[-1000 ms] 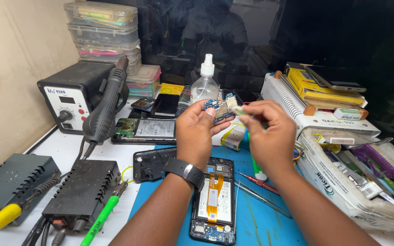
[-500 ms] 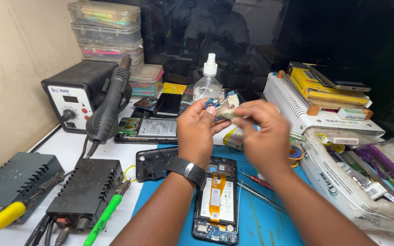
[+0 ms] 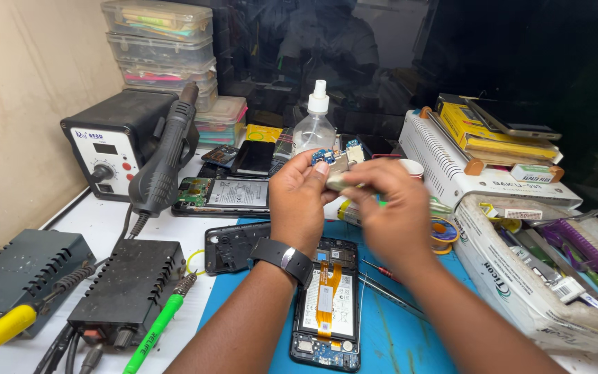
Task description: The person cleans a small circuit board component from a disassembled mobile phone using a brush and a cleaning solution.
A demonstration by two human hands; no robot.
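Note:
My left hand [image 3: 302, 201], with a dark watch on its wrist, holds up a small blue circuit board [image 3: 336, 157] between thumb and fingers. My right hand [image 3: 392, 211] is closed on a small pale object [image 3: 336, 183] pressed against the lower edge of that board. Both hands hover above an opened phone [image 3: 327, 305] with an orange flex cable, which lies on a blue mat [image 3: 389, 332]. A black phone back cover [image 3: 233, 246] rests left of it.
A hot air station [image 3: 109, 149] with its black handle [image 3: 164, 163] stands at the left, a clear dropper bottle [image 3: 313, 125] behind my hands. Another opened phone [image 3: 219, 195] lies flat. Tweezers [image 3: 392, 298], a green screwdriver [image 3: 153, 332], a white box [image 3: 479, 173] and stacked plastic cases [image 3: 160, 48] surround the mat.
My right hand has moved left and closer to the board, now covering its lower part. The view has drifted slightly; my left hand keeps the board raised.

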